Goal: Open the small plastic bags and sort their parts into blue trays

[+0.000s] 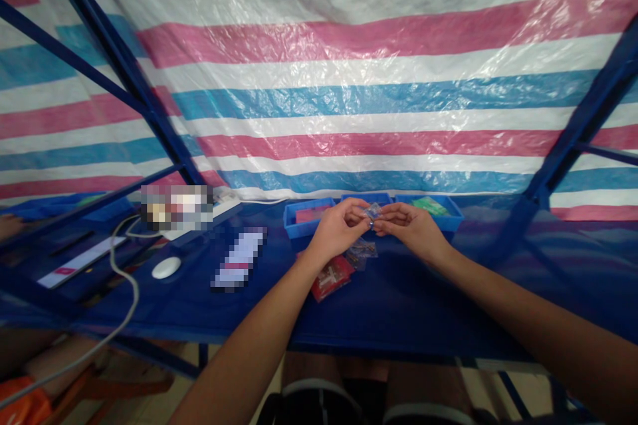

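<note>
Two patches on the blue table [409, 305] are pixelated, one [176, 207] by the white cable, one [240, 258] nearer. The small clear packet [371, 212] pinched between both hands is too small to identify.

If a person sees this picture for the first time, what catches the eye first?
The pink, white and blue striped plastic sheet fills the whole background. At the centre, the left hand and right hand pinch one small clear plastic packet between them, above the dark blue table. Blue plastic trays stand just behind the hands.
</note>
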Tool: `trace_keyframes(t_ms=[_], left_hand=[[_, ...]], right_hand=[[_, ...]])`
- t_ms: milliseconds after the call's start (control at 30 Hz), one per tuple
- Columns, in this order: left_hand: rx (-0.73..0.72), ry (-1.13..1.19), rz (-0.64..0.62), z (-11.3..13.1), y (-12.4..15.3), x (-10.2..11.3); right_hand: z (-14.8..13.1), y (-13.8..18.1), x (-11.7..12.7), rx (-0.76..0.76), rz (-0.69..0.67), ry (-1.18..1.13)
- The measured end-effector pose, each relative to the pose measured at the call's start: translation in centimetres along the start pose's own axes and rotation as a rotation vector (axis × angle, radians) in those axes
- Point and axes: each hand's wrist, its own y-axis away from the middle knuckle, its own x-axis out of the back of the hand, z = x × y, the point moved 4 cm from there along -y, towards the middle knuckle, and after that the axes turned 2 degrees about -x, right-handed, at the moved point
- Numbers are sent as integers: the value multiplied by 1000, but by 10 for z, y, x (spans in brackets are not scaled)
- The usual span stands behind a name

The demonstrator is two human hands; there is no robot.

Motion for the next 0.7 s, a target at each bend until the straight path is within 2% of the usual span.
trace_keyframes(t_ms=[167, 333, 533, 700], left_hand=[[-11, -42, -7, 2, 0, 0], [-48, -191, 4, 7, 0, 1], [-52, -337, -22, 10, 3, -6], [-47, -350, -41, 10, 3, -9]], right_hand=[[-1, 1, 1, 12, -11, 21], [0, 1, -1, 10, -33, 12], [3, 4, -7, 50, -44, 143], [3, 8, -11, 61, -68, 150]])
